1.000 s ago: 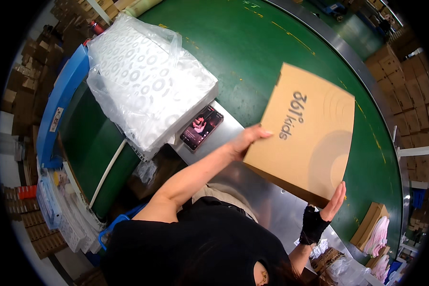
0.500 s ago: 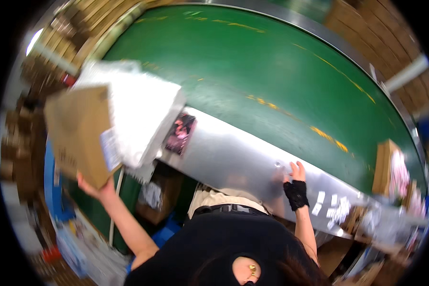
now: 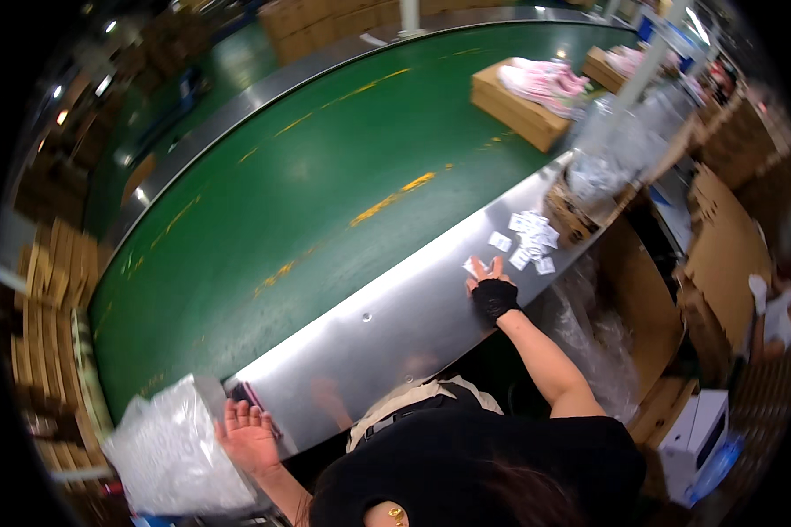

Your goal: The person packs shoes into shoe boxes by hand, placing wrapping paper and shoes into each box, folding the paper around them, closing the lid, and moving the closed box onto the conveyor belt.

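My right hand [image 3: 490, 288], in a black fingerless glove, rests flat on the shiny metal edge plate [image 3: 387, 325] of the green conveyor belt [image 3: 308, 176]. Its fingers touch a small white slip, beside several more white slips [image 3: 527, 241] scattered on the plate. My left hand [image 3: 248, 434] is open, fingers spread, at the plate's left end, next to a clear plastic bag of white items [image 3: 171, 457]. It holds nothing. An open cardboard box with pink shoes [image 3: 527, 97] sits on the belt at the far right.
Crumpled clear plastic [image 3: 606, 149] lies past the slips. Brown cartons [image 3: 721, 255] and a large open box stand at the right, a white box [image 3: 699, 422] lower right. Stacked flat cardboard [image 3: 44, 325] lines the left. Another person's feet [image 3: 769, 307] show at the right edge.
The view has swung right along the belt. My left hand no longer holds the flat cardboard box and now rests open by the bag. My right hand stays on the metal plate.
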`<state>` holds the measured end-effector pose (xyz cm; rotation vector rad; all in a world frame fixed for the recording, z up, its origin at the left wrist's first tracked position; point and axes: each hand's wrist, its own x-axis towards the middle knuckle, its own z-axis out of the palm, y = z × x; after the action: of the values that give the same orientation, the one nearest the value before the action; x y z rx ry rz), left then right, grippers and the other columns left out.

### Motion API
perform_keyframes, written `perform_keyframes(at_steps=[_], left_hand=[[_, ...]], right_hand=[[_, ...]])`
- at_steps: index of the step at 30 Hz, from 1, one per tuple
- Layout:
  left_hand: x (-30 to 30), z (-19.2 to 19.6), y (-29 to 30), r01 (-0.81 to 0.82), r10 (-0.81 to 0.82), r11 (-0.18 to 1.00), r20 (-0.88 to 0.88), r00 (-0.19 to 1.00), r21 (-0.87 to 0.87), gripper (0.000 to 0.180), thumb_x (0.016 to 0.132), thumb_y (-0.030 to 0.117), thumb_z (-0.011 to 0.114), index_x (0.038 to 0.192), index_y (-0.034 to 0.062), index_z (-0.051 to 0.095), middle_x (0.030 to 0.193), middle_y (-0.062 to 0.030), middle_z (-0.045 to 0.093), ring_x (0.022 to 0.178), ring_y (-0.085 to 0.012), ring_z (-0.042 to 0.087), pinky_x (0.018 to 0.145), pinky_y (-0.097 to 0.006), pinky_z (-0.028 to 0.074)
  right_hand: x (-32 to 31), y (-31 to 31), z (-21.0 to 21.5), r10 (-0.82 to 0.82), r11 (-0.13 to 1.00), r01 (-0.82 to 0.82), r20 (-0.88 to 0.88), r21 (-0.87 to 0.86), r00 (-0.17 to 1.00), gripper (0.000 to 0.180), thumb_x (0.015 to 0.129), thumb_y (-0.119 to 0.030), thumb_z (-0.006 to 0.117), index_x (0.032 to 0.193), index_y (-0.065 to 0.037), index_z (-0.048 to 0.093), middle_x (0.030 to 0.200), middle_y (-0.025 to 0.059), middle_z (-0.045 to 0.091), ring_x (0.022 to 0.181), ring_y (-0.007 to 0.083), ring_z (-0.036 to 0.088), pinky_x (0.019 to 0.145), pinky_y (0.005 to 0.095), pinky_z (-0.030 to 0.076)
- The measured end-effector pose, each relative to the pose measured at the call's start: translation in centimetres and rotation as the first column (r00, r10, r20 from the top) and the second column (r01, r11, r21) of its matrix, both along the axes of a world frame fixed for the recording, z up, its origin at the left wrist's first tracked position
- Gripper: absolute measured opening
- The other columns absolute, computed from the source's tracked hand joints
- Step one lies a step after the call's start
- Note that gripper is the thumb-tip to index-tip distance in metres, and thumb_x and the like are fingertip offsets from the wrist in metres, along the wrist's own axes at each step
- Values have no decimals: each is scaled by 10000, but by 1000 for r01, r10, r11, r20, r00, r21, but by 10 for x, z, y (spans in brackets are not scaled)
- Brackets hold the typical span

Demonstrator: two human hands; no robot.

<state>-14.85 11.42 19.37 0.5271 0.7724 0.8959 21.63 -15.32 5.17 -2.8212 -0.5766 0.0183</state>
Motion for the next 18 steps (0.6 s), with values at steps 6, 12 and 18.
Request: perform_keyframes(at_steps=[6, 12, 18], left_hand=[[90, -27, -24, 413, -420, 907, -121, 899, -82, 398, 837, 349, 437, 1108, 59, 455, 924, -96, 542, 780, -241, 532, 674, -382, 442], [125, -36, -30, 516, -515, 853, -276, 812, -77, 391, 829, 279, 451, 1129, 29, 423, 912, -116, 525, 770, -250, 521, 660, -376, 431], [118, -40, -30, 489, -495, 864, -371, 786, -118, 400, 814, 257, 459, 1137, 27, 409, 914, -120, 494, 760, -242, 489, 648, -369, 415]], right_hand=[[-18, 1, -35, 89, 979, -105, 100, 173, 991, 128, 803, -170, 459, 898, -88, 483, 822, 147, 495, 605, 310, 551, 533, 407, 448], [62, -37, -42, -345, 723, 159, 152, 672, 926, 63, 800, -109, 455, 828, -59, 481, 820, 146, 492, 763, 345, 496, 662, 409, 411], [87, -75, -52, -491, 667, 304, 95, 681, 866, 93, 801, -102, 460, 869, -45, 490, 942, 166, 486, 865, 344, 489, 741, 403, 409]])
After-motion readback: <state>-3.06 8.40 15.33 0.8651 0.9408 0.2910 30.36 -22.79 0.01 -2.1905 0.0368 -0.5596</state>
